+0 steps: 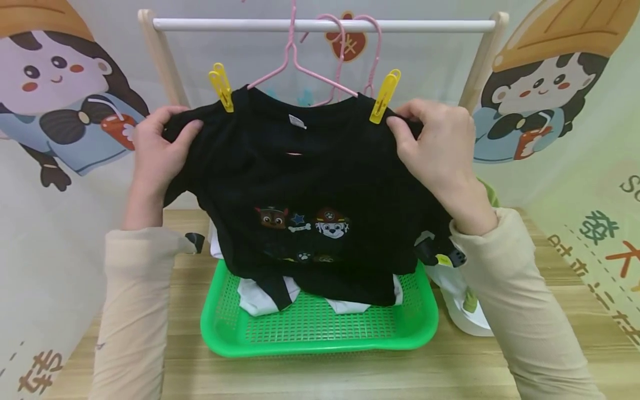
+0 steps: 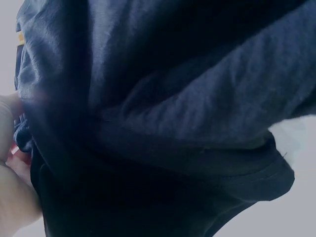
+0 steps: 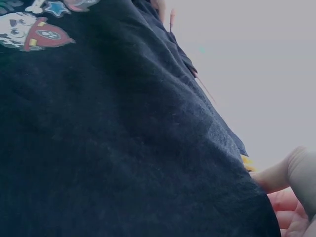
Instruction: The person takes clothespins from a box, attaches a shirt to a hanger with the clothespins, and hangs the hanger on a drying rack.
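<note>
A black T-shirt [image 1: 310, 178] with cartoon dog prints hangs from a pink hanger [image 1: 290, 66]. Two yellow clothespins, a left clothespin [image 1: 221, 88] and a right clothespin [image 1: 385, 96], clip its shoulders. My left hand [image 1: 162, 147] pinches the shirt's left shoulder between thumb and fingers, just outside the clothespin. On the other shoulder, my right hand [image 1: 435, 147] pinches the cloth the same way. Dark cloth of the T-shirt [image 2: 163, 123] fills most of the left wrist view. In the right wrist view the right thumb [image 3: 276, 175] lies at the shirt's edge, near a bit of yellow.
A white rail [image 1: 320, 25] on wooden posts carries other pink hangers [image 1: 376, 50] behind the shirt. Below, a green basket [image 1: 320, 347] with white cloth [image 1: 257, 297] stands on the wooden table [image 1: 340, 380]. Right of it is a white container [image 1: 470, 322], partly hidden by the sleeve.
</note>
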### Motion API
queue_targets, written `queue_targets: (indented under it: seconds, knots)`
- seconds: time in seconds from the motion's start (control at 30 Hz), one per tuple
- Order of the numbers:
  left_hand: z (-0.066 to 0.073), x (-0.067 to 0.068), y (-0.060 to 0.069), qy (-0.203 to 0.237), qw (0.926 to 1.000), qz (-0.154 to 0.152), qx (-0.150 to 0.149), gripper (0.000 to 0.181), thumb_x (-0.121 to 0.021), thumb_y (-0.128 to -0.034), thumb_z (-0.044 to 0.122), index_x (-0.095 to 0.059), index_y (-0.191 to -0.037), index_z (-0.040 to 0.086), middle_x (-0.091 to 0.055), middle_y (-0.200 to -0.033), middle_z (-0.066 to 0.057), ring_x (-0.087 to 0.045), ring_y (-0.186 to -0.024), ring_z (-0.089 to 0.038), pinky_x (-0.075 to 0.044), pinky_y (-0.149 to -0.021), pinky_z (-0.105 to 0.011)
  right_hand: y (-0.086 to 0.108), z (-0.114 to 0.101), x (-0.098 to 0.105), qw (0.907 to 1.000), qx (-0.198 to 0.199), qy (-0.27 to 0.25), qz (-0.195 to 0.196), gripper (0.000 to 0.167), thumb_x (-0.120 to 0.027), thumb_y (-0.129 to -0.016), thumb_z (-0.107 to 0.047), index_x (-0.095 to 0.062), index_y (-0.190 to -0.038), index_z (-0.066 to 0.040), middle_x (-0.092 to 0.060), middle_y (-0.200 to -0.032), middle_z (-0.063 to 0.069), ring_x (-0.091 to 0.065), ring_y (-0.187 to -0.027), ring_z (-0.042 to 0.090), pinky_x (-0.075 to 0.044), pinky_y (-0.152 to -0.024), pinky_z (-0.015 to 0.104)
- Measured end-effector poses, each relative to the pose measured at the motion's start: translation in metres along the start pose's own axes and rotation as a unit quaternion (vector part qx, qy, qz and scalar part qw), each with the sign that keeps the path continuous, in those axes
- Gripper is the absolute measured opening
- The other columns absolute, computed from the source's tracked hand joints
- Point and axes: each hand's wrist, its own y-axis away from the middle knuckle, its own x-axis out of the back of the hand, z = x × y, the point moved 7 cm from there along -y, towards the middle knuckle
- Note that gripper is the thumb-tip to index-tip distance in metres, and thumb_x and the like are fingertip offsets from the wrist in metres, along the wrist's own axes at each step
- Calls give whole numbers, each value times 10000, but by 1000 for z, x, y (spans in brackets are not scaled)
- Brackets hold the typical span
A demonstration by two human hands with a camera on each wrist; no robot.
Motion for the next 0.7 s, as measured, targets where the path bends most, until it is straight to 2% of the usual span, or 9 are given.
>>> queue_targets:
  seconds: [0.07,0.17,0.27,0.37,0.5,0.7]
  knots:
    - [6,-2,1,-270,9994,53,-224,263,-678,-861,188,-655,-1037,-5,-635,-990,-61,-507,-882,-82,-365,-791,-186,-2,1,3,10000,-42,79,9,218,-597,-902,-120,-689,-879,76,-668,-780,202,-548,-610,317,-371,-583,359]
    - [15,-4,3,-631,9958,114,-660,281,-676,-864,186,-655,-1038,-34,-642,-1022,-166,-548,-920,-179,-379,-807,-214,-4,3,6,9997,-173,170,-40,236,-595,-911,-139,-690,-904,76,-672,-811,210,-564,-650,333,-384,-602,367]
    - [22,-9,5,-838,9901,158,-1118,271,-677,-864,154,-658,-1028,-61,-646,-1002,-208,-572,-930,-304,-422,-831,-324,-5,7,8,9992,-309,241,-113,248,-592,-916,-159,-694,-917,67,-677,-845,212,-584,-701,346,-395,-616,379]
    - [26,-13,8,-943,9839,220,-1501,241,-679,-858,112,-670,-1010,-74,-654,-966,-223,-586,-907,-345,-436,-825,-430,-5,10,9,9989,-355,262,-141,253,-592,-915,-169,-697,-913,60,-679,-847,208,-586,-706,347,-389,-611,380]
    - [27,-18,10,-1110,9777,210,-1768,204,-677,-853,75,-685,-995,-71,-666,-948,-222,-600,-889,-349,-443,-820,-461,-5,9,8,9989,-344,265,-189,251,-591,-914,-175,-705,-914,49,-682,-843,199,-586,-696,338,-392,-614,386]
    - [24,-22,18,-1479,9679,-62,-2029,205,-683,-845,55,-681,-996,-84,-669,-949,-235,-608,-878,-375,-450,-811,-484,-2,5,3,9992,-106,309,-211,227,-588,-904,-153,-708,-864,36,-681,-811,183,-588,-679,336,-412,-605,422]
